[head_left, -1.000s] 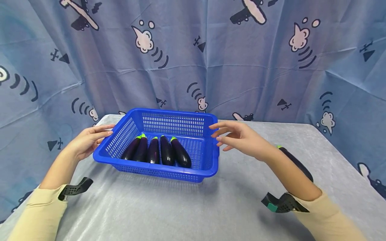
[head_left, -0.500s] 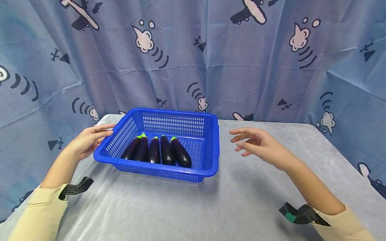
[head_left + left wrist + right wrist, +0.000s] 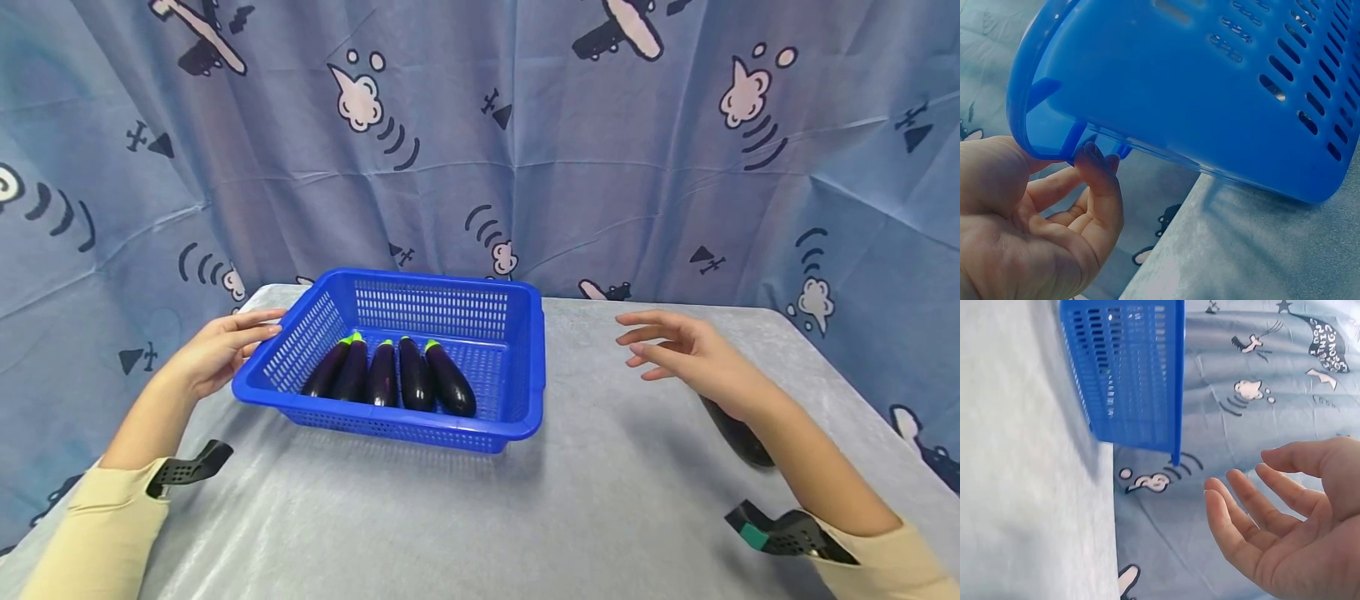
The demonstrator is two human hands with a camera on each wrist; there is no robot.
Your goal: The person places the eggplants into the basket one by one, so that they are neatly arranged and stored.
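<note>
A blue plastic basket [image 3: 401,427] with slotted walls stands on the left half of the table. Several dark purple eggplants [image 3: 453,385] with green caps lie side by side inside it. My left hand [image 3: 213,354] holds the basket's left rim; in the left wrist view its fingers [image 3: 1100,178] curl up against the rim's underside. Over the table to the right of the basket hovers my right hand [image 3: 701,362], fingers loosely bent and holding nothing. Another eggplant [image 3: 738,437] lies on the table beneath that hand and forearm, its upper end hidden by them.
The table [image 3: 585,517] has a pale grey covering. A blue curtain [image 3: 450,108] printed with planes and clouds hangs behind it and along both sides. A black strap mount [image 3: 791,533] sits on the right wrist and a similar one [image 3: 191,471] on the left.
My right hand has moved right, from beside the basket's right rim to a spot above the loose eggplant. The left hand, the basket and the eggplants in it stay in place.
</note>
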